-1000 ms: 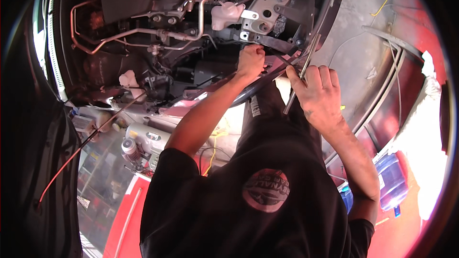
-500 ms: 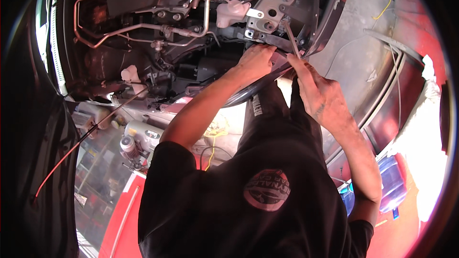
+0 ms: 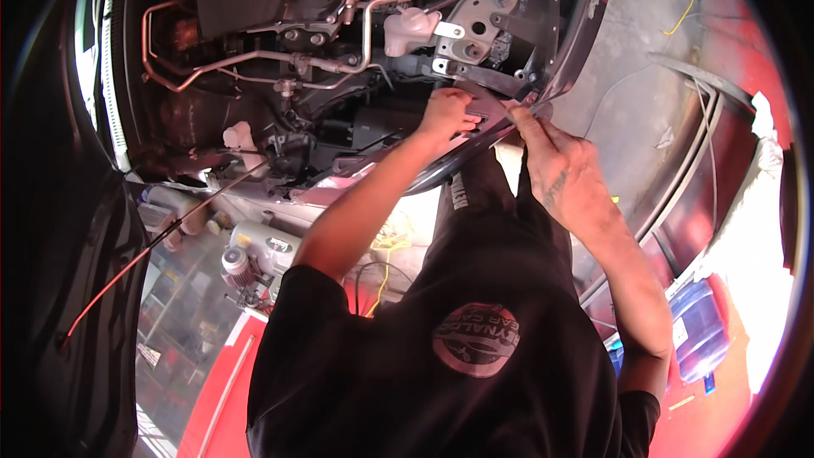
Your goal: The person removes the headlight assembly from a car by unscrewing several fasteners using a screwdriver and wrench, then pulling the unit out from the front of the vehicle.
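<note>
At the front of an open car engine bay (image 3: pixel 348 93), both my hands work close together by the body's near edge. My left hand (image 3: pixel 448 114) has its fingers curled beside a dark panel (image 3: pixel 492 108); what they hold, if anything, is hidden. Just to its right, my right hand (image 3: pixel 561 165) is closed, thumb and forefinger pinching the end of a slim metal rod-like tool. The tool is hard to make out against the dark parts and seems to slant left toward my left hand. Beyond them lies a grey metal bracket (image 3: pixel 479 25) with round holes.
A whitish plastic reservoir (image 3: pixel 413 31) and bent metal pipes (image 3: pixel 254 58) fill the bay. A thin prop rod (image 3: pixel 178 222) crosses at left beside the dark raised hood (image 3: pixel 68 271). An electric motor (image 3: pixel 263 246) stands below; a blue clear bottle (image 3: pixel 699 326) is at right.
The slim rod in my right hand has swung from pointing away to slanting left. My left hand has drawn back slightly left, its fingers curled. The view has shifted a little.
</note>
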`<move>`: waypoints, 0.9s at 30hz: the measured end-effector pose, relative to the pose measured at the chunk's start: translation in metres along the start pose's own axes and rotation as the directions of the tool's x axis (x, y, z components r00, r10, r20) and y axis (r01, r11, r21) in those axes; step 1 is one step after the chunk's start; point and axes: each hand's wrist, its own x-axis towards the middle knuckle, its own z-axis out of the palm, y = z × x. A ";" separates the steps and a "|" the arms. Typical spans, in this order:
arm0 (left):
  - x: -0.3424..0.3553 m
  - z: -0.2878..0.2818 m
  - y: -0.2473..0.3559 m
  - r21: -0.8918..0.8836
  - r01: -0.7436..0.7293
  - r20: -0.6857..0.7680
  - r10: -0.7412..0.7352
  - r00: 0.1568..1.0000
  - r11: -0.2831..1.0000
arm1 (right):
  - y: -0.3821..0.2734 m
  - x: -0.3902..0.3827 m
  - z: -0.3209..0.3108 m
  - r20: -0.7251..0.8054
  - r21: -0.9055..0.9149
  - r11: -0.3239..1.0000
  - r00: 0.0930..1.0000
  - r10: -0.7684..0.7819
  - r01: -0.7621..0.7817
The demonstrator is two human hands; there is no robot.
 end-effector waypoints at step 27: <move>0.028 0.001 0.003 0.219 -0.005 0.167 -0.033 0.985 0.976 | 0.000 0.009 0.003 0.041 -0.040 0.929 0.930 -0.366 0.367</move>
